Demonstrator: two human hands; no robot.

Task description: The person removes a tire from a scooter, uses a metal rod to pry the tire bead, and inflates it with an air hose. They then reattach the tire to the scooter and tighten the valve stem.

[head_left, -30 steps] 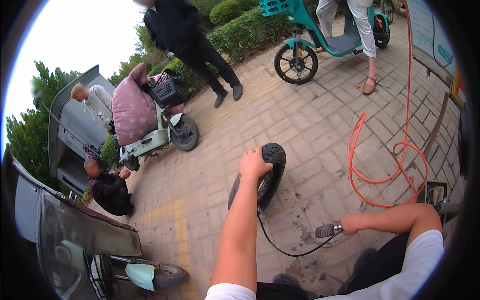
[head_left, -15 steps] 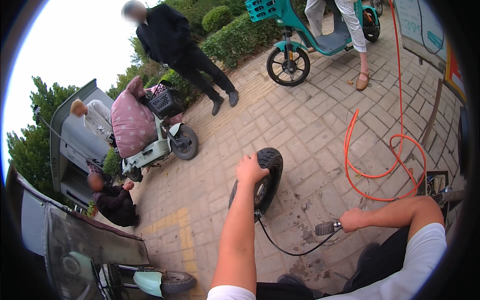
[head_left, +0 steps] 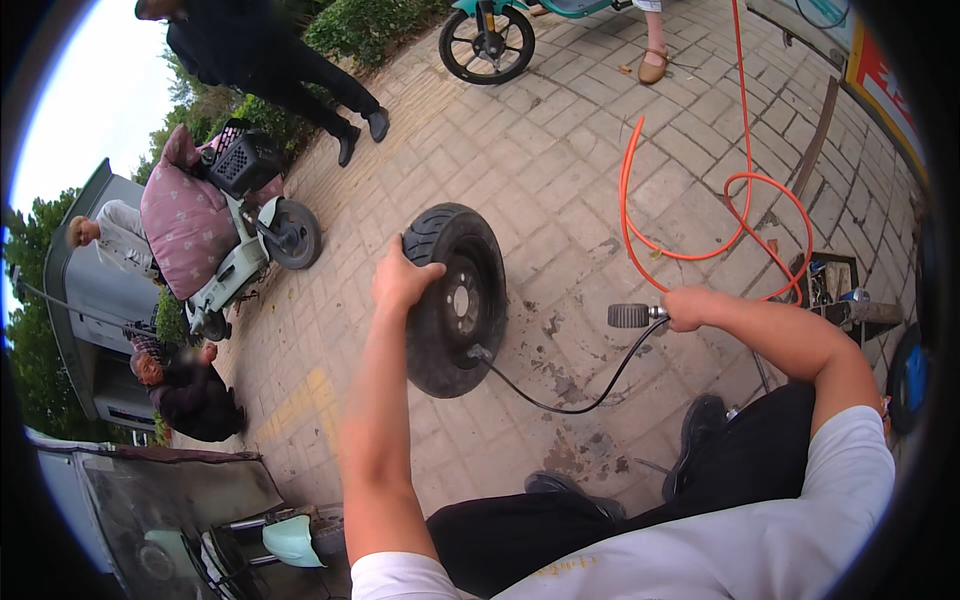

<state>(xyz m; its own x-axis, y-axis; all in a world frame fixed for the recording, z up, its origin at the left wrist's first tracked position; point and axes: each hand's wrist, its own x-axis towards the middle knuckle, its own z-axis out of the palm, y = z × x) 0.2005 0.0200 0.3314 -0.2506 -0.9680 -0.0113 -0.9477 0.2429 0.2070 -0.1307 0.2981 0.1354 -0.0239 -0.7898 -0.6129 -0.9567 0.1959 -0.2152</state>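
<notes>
A small black scooter wheel point(head_left: 462, 302) with a dark rim stands upright on the paving, leaning slightly. My left hand point(head_left: 403, 277) grips the upper left of its tyre, thumb on the sidewall and fingers round the tread. In my right hand point(head_left: 688, 308) is a tyre inflator point(head_left: 629, 316); its ribbed black end points left and my fingers wrap the handle. From it a thin black hose point(head_left: 570, 411) curves down and across to a metal chuck point(head_left: 480, 353) at the lower part of the wheel.
An orange air hose point(head_left: 690, 257) loops beyond my right hand. A metal box of tools point(head_left: 832, 280) sits at the right. Left stand a pale green scooter point(head_left: 225, 255) and a crouching person point(head_left: 195, 400). Another person point(head_left: 275, 65) and a teal scooter point(head_left: 487, 45) are farther off.
The wheel has turned, so its rim faces me more. My left hand still holds the tyre and my right the inflator. My view has tilted down and moved right.
</notes>
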